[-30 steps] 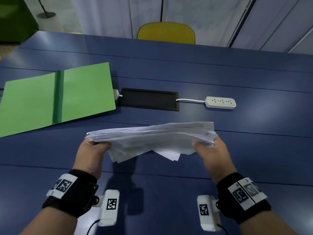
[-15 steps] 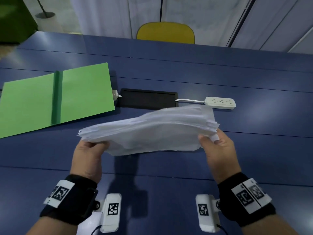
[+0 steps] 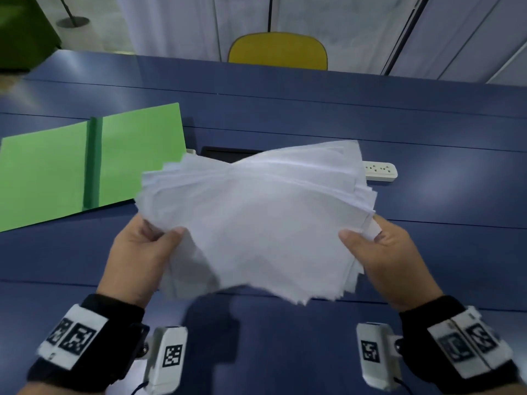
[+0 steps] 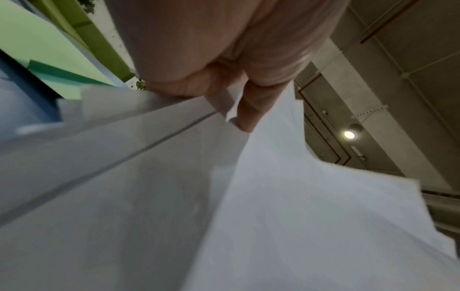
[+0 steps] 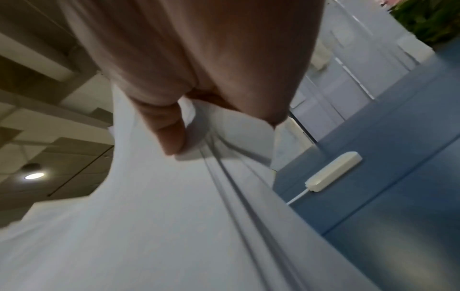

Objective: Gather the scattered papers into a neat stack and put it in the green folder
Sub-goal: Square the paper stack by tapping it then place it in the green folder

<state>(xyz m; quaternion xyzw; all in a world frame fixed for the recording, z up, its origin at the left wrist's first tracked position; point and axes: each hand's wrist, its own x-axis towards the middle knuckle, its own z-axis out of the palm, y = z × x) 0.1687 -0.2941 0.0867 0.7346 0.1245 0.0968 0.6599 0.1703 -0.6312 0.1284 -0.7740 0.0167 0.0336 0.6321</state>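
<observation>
A loose stack of white papers (image 3: 262,220) is held in the air above the blue table (image 3: 427,252), tilted so its broad face turns toward me, edges uneven. My left hand (image 3: 148,246) grips its left edge, thumb on top. My right hand (image 3: 376,246) grips the right edge the same way. The wrist views show the papers (image 4: 224,196) (image 5: 149,216) pinched under each thumb, in the left hand (image 4: 231,94) and the right hand (image 5: 174,126). The green folder (image 3: 57,172) lies spread flat on the table at the left, nothing on it.
A white power strip (image 3: 380,171) lies on the table behind the papers, beside a black inset panel (image 3: 225,153) mostly hidden by them. A yellow chair (image 3: 278,51) stands at the far edge of the table.
Both hands have lifted the stack and tipped it from nearly flat to steeply tilted, its far edge rising. It now covers most of the black panel.
</observation>
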